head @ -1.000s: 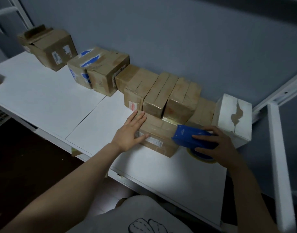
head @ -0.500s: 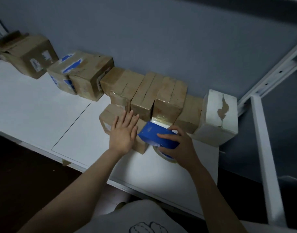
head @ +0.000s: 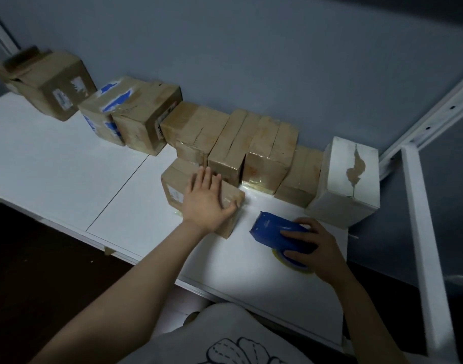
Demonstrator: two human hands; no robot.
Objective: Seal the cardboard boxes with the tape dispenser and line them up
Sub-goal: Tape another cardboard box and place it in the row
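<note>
Small box point(head: 176, 179) is pressed under the flat left hand point(head: 205, 203), fingers straight, in front of the box row point(head: 267, 151). Tape dispenser point(head: 275, 232) is gripped by the right hand point(head: 313, 245) on the table point(head: 67, 166), just right of the box, not touching. Toothed edge is pointed left at it; long axis runs left-right.

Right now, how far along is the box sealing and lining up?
Done: a row of boxes stands along the wall, several with glossy tape. In hand: the left hand presses flat on a small box in front of the row; the right hand grips the tape dispenser beside it. Left: this box must join the row; the far-left box seems to have a raised flap, though blurred.
</note>
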